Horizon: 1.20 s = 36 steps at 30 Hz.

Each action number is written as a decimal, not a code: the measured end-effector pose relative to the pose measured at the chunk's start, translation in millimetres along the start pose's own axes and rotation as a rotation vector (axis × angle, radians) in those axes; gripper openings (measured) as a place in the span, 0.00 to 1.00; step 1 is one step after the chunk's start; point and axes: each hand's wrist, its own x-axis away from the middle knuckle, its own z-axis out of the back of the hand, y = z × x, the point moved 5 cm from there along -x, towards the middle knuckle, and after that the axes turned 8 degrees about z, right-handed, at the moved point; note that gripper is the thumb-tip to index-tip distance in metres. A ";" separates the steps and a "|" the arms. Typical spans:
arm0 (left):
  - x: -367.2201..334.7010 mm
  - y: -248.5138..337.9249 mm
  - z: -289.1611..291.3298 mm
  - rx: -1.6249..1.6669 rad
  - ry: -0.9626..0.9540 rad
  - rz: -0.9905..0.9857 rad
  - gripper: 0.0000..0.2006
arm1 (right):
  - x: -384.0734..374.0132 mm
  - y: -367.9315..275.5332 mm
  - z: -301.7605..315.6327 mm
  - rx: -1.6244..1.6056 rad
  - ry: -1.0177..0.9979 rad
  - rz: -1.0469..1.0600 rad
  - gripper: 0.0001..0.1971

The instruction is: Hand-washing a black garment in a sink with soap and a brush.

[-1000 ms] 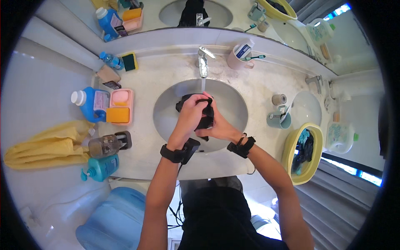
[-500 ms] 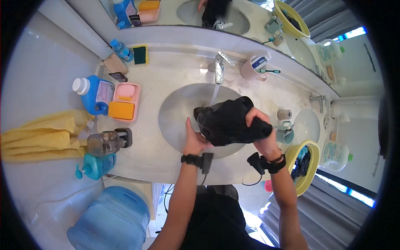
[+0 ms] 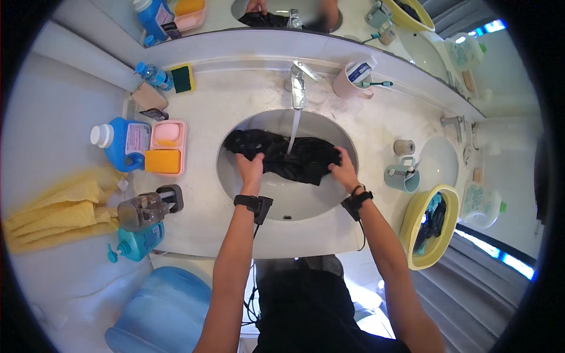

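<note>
A wet black cloth garment (image 3: 294, 160) is spread sideways across the oval sink (image 3: 282, 203); its exact kind I cannot tell. Water runs from the chrome faucet (image 3: 298, 88) onto its middle. My left hand (image 3: 251, 169) grips the garment near its left end, fingers partly hidden by the fabric. At the other end my right hand (image 3: 345, 169) pinches its right edge between thumb and fingers. Both hands are over the sink, with a black band on each wrist.
Left on the counter are a blue bottle (image 3: 126, 141), a pink soap tray (image 3: 185, 147), a sponge (image 3: 183, 78) and a pump bottle (image 3: 141, 240). A pink cup (image 3: 348, 85) stands beside the faucet. Further right are a teal mug (image 3: 401, 177) and a yellow basin (image 3: 406, 235) of laundry.
The bunched garment has been lowered and stretched out under the stream. My left hand has moved left and up; my right hand has come down and left to the garment's right edge.
</note>
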 end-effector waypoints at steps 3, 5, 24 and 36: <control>18.3 0.6 -2.2 -0.334 0.059 0.026 0.51 | 1.7 -14.1 -32.7 0.409 0.002 0.095 0.43; 36.1 8.2 -21.5 -0.647 0.174 0.162 0.56 | -6.6 -7.6 -36.5 0.409 -0.063 0.152 0.49; -46.3 -59.5 -95.6 -0.980 -0.327 -0.356 0.38 | -79.5 16.8 -131.7 1.046 -0.308 0.494 0.12; -9.5 -22.8 -46.8 -0.849 0.402 0.152 0.42 | -49.3 -13.8 -94.7 -0.160 -0.202 -0.603 0.55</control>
